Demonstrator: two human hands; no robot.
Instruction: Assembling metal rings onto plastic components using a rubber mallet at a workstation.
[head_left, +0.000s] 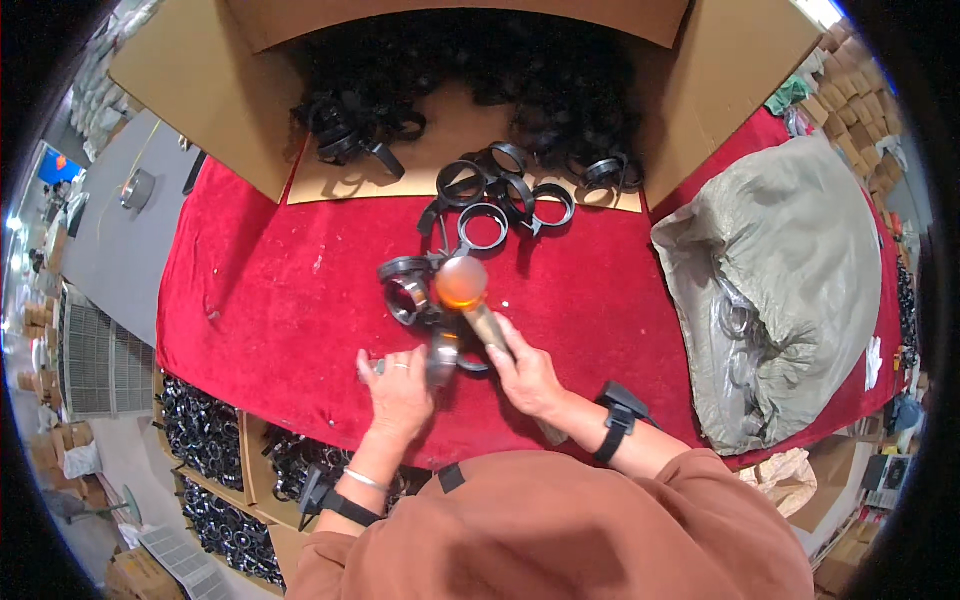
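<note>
My right hand point(528, 378) is closed round the wooden handle of a mallet point(463, 281), whose rounded orange-and-pale head is smeared by motion. The head is above several black ring-shaped parts point(404, 290) lying on the red cloth. My left hand point(402, 392) grips a dark ring-shaped part point(443, 358) at its fingertips, close to the mallet handle; this part is blurred, so its detail does not show. Just beyond the mallet lie more black rings point(483, 228), some with short arms.
A large open cardboard box point(340, 188) holds a dark heap of similar parts at the far side. A grey-green plastic sack point(790, 270) rests at the right. Below the red-covered table point(260, 300), lower left, are boxes of black parts point(205, 430). A grey table point(120, 240) adjoins at left.
</note>
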